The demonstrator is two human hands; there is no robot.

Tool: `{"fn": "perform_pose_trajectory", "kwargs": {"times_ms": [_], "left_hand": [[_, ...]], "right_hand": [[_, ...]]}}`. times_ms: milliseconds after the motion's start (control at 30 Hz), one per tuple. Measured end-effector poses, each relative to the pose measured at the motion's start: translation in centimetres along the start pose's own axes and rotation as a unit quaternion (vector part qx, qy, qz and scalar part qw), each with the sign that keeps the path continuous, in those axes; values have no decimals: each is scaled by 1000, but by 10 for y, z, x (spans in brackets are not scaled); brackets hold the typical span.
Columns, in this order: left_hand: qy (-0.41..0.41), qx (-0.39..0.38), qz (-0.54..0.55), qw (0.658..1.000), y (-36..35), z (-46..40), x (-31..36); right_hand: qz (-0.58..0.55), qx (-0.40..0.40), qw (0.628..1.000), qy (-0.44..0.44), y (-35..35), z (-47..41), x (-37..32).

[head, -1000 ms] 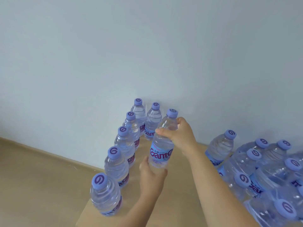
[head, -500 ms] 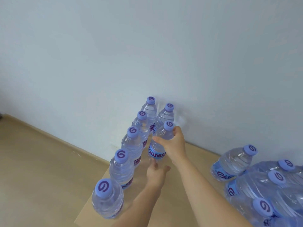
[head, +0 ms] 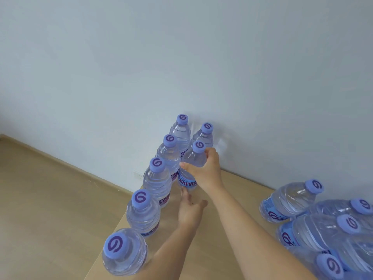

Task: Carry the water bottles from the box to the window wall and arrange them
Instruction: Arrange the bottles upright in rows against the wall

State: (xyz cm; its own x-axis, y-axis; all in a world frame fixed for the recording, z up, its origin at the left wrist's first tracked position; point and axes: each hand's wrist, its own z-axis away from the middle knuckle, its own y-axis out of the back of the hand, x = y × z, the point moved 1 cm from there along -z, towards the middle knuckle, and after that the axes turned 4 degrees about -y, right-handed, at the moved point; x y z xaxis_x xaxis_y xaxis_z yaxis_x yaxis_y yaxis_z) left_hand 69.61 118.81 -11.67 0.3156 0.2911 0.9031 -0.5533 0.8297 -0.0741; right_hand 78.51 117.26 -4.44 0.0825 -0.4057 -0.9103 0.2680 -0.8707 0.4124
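Note:
My right hand (head: pixel 204 171) grips a clear water bottle (head: pixel 193 158) with a purple cap around its shoulder, standing it on the wooden ledge (head: pixel 232 203) just in front of another bottle (head: pixel 204 134) by the wall. My left hand (head: pixel 190 209) reaches under it with fingers stretched toward the bottle's base; whether it touches is unclear. A row of several upright bottles (head: pixel 157 178) runs along the ledge's left edge toward the wall.
A cluster of several more bottles (head: pixel 290 201) stands at the right on the ledge. The pale wall (head: pixel 181 57) rises behind. The wooden floor (head: pixel 50 199) lies lower at the left, past the ledge edge.
My right hand has carried the bottle away from me and lowered it to just in front of the bottle by the wall. My left hand followed forward below it and opened its fingers.

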Motion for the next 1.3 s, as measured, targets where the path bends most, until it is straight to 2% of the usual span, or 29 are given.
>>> {"fn": "perform_pose_trajectory", "kwargs": {"times_ms": [167, 300, 433, 567, 633, 733, 800, 900, 1067, 1133, 1200, 1300], "left_hand": [[-15, -28, -65, 997, -5, 17, 7], [-74, -155, -130, 977, -33, 51, -1], [-67, -298, -168, 937, -65, 78, -16], [-64, -361, -231, 901, -78, 102, -26], [-69, -381, -239, 891, -82, 109, -26], [-76, -382, -231, 891, -85, 115, -22], [-81, -383, -240, 888, -84, 115, -21], [-86, -386, -253, 883, -81, 114, -24], [-80, -374, -270, 884, -67, 116, -24], [-102, -358, -266, 889, -63, 121, -16], [-133, -349, -220, 901, -59, 121, -8], [-112, -361, -136, 916, -44, 114, 11]], "right_hand": [[25, -28, 999, 14, 15, 22, -8], [60, 40, 996, 60, 66, 73, -10], [115, 116, 983, 81, 132, 126, -12], [229, 161, 959, 48, 182, 165, -2], [242, 190, 951, 5, 196, 174, 12], [136, 216, 961, -107, 196, 180, 36], [32, 258, 956, -135, 186, 180, 48], [-40, 322, 939, -117, 174, 176, 59], [-70, 331, 937, -86, 172, 172, 46], [-75, 334, 937, -67, 175, 170, 29], [-95, 317, 943, -36, 178, 165, 7], [-142, 253, 957, 2, 182, 154, -25]]}}
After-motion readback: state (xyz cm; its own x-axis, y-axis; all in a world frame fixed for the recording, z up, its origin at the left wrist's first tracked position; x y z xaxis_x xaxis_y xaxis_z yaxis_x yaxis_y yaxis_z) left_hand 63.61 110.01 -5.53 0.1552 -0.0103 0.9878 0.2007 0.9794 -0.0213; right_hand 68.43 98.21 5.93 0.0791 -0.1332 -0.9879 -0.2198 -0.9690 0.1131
